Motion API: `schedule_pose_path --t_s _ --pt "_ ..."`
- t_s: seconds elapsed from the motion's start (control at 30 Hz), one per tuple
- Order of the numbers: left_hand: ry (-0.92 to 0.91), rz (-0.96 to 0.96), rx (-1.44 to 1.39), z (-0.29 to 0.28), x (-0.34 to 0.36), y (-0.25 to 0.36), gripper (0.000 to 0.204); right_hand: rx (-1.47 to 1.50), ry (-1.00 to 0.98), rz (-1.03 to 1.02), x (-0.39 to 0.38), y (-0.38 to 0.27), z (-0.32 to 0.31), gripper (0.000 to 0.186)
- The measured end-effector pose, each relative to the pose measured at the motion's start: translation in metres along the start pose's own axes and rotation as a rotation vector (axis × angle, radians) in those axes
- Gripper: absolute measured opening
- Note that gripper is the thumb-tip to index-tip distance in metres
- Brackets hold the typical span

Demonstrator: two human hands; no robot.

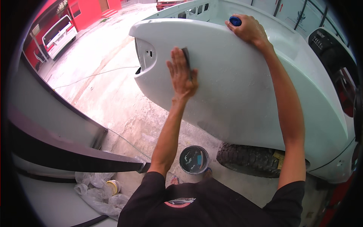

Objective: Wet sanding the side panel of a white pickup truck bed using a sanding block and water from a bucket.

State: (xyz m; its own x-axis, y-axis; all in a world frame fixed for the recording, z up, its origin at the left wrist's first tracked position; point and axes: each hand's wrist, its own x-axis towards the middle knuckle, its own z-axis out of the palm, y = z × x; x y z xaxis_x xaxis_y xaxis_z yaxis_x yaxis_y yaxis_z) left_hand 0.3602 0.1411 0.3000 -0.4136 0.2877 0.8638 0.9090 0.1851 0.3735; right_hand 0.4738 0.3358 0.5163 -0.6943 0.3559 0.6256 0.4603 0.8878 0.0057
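Observation:
My left hand (182,77) lies nearly flat on the white side panel of a pickup bed (234,83), fingers pointing up. Under it is a dark grey sanding pad (186,57), whose edge shows beside the index finger; the rest is hidden by the palm, and the hand is slightly blurred. My right hand (250,30) is at the top edge of the panel, its fingers wrapped round a blue, round-ended object (235,21), mostly covered, so its kind is unclear. The panel looks wet, with a dull grey film in the middle.
A dark bucket of water (194,159) with a blue item inside stands by my feet, near the tyre (249,159). Grey vehicle panels (56,102) are close on the left, above clear plastic sheeting (100,193). A thin hose (128,142) crosses the concrete; a white vehicle (59,38) is parked beyond.

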Motion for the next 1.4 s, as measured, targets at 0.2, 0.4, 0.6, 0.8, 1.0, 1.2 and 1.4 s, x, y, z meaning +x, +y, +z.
schedule_pose_path --t_s 0.2,0.4,0.6,0.8,1.0,1.2,1.4 --pt "0.173 -0.381 -0.027 -0.025 0.089 -0.054 0.073 0.107 -0.029 0.050 -0.002 -0.024 -0.016 0.039" --pt "-0.037 -0.038 0.144 -0.033 0.065 -0.045 0.075 0.051 -0.028 0.031 0.004 -0.019 -0.026 0.050" --pt "0.271 -0.157 0.012 -0.016 0.112 -0.053 0.053 0.087 -0.098 0.063 0.003 -0.022 -0.022 0.047" --pt "0.130 -0.005 0.015 -0.062 0.133 -0.094 0.050 0.151 0.019 0.039 0.003 -0.027 -0.011 0.033" --pt "0.155 0.176 -0.118 -0.006 0.094 -0.029 0.052 0.124 -0.049 0.078 0.001 -0.012 -0.009 0.034" --pt "0.177 -0.095 -0.063 -0.066 0.143 -0.106 0.051 0.130 0.002 0.065 -0.003 -0.030 -0.016 0.034" --pt "0.241 -0.007 -0.041 -0.009 0.094 -0.048 0.048 0.093 -0.063 0.101 -0.004 -0.011 -0.015 0.042"
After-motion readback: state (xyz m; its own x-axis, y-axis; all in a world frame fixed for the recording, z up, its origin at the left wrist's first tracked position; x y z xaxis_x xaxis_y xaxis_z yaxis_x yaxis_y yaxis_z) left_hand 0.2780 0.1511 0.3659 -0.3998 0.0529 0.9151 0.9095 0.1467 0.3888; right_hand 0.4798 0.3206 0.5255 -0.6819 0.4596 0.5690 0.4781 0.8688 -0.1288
